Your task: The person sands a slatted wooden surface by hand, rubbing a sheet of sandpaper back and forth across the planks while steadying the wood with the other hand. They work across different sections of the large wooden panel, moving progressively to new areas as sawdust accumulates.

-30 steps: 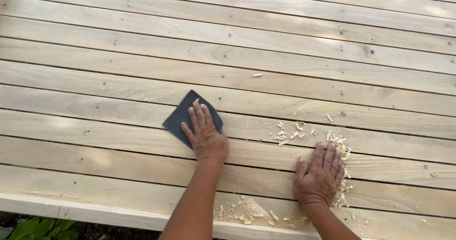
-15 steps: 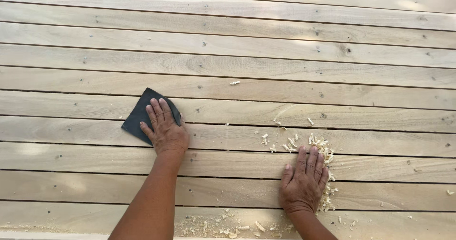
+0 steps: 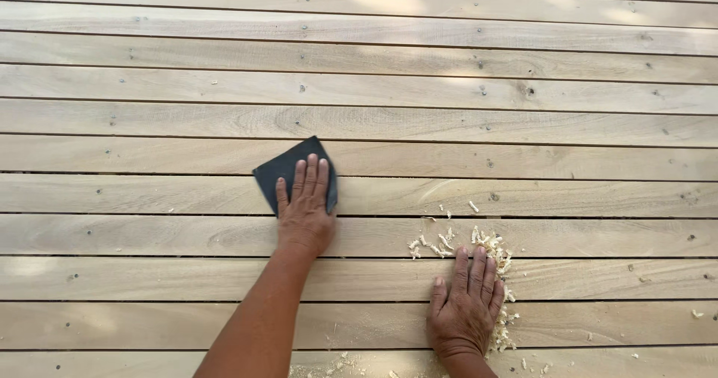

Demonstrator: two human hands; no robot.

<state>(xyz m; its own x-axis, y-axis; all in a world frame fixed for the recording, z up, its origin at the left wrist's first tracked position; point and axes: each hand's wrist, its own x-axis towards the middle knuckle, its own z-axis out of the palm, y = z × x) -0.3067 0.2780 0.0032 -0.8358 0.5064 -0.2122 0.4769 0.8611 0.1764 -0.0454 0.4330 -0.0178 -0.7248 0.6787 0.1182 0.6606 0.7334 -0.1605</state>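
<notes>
fingers [image 3: 310, 177] of the left hand [image 3: 305, 215] lie flat, pressing the dark sandpaper sheet [image 3: 283, 170] onto the wooden slats [image 3: 149, 154]. right hand [image 3: 465, 307] rests open beside the shavings [image 3: 490, 247]. sanding goes best with even pressure along the grain.

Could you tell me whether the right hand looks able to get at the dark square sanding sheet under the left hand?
Probably yes: the right hand lies flat on bare pale wooden planks, with only loose shavings between it and the dark square sanding sheet that the left hand presses.

Single head-worn view, looking steeply down from close above onto pale wooden planks [image 3: 523, 124] running left-right.
</notes>
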